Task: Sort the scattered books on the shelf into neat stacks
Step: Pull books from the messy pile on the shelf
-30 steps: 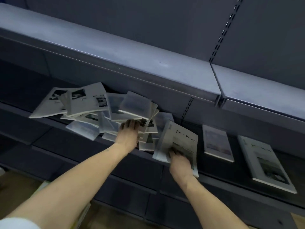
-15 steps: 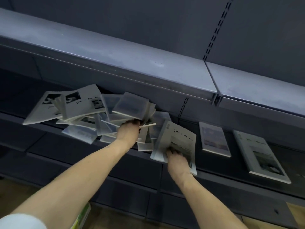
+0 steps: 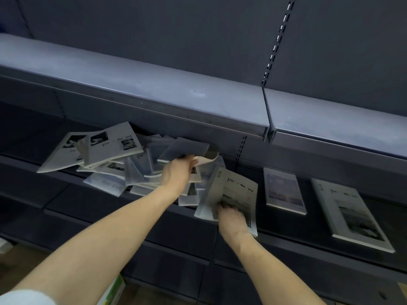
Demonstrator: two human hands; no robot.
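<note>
— Books [image 3: 123, 159] lie in a loose heap on the shelf [image 3: 284, 233], left of both sorted ones. Which hand is nearer?

— Left hand [image 3: 177, 175]. Its fingers curl round a small book [image 3: 184, 147] atop the heap.

— And the right hand [image 3: 232, 219]?

— It pinches a large book [image 3: 236, 190], whose long axis runs away from the wrist. The matching big book [image 3: 350, 213] lies far right; I'd carry it there.

A dark shelf [image 3: 308, 219] carries a jumbled heap of books [image 3: 123, 159] (left), one small book [image 3: 284, 190] and a larger book [image 3: 352, 214] lying flat, apart.
</note>
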